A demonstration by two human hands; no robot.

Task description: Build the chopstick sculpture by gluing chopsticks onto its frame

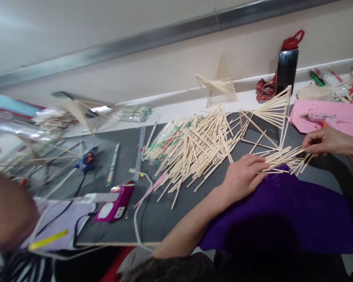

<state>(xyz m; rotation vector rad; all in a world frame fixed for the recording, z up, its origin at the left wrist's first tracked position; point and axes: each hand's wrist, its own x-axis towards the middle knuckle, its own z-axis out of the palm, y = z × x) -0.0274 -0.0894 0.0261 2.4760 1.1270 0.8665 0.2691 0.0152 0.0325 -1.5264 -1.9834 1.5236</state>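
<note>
Thin wooden sticks (282, 158) lie in a loose bunch at the upper edge of a purple cloth (312, 211). My left hand (245, 176) rests over the left end of this bunch, its fingers bent onto the sticks. At the right end, my right hand (320, 141) pinches the tips of a few sticks between thumb and fingers. A larger heap of sticks (202, 145) spreads to the left of my left hand. Just above the bunch stands a twisted frame of sticks (264, 117) glued together.
Behind are another stick frame (220, 88) and a dark bottle with a red lid (286, 66). A glue gun lies on pink sheets (341, 109) at right. Left are a magenta packet (114, 203), a white cable (137, 219), a blue glue gun (86, 161) and another person's arm.
</note>
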